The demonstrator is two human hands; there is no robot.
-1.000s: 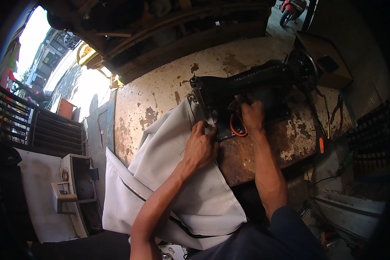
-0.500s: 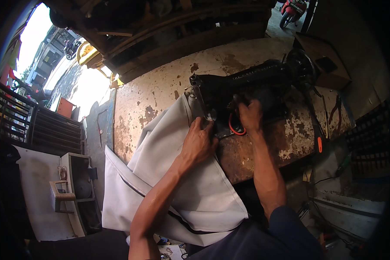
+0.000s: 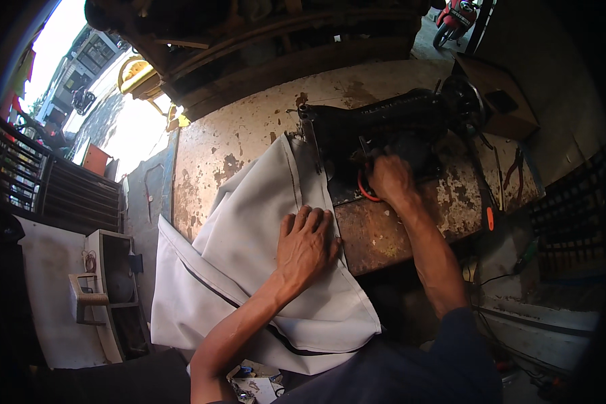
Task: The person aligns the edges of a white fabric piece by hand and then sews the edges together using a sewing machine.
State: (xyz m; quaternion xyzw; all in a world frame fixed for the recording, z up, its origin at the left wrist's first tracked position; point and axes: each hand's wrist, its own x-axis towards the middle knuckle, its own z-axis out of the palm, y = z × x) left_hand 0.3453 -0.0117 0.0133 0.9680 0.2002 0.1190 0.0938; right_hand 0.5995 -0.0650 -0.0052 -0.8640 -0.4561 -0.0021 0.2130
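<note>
Light grey fabric (image 3: 249,195) with stitched seams drapes from the black sewing machine (image 3: 390,114) over the table's near edge. My left hand (image 3: 305,246) lies on the fabric near its right edge, palm down, fingers stretched out and slightly apart. One corner of the cloth reaches up by the machine's needle end. At the machine bed my right hand (image 3: 392,176) is closed round scissors with a red-orange handle loop (image 3: 365,188). A narrow metal part of them points up beyond the fingers; the rest is hidden by my hand.
The worn, peeling table (image 3: 209,148) carries the machine. Right of it lie a long tool with an orange tip (image 3: 490,219) and red-handled pliers (image 3: 514,178). A wooden box (image 3: 498,101) stands behind the handwheel. Dark wooden furniture (image 3: 283,54) borders the far side.
My left hand has drawn back from the needle area toward me and flattened on the fabric. The right hand has turned slightly beside the machine, with the red-orange loop still against it.
</note>
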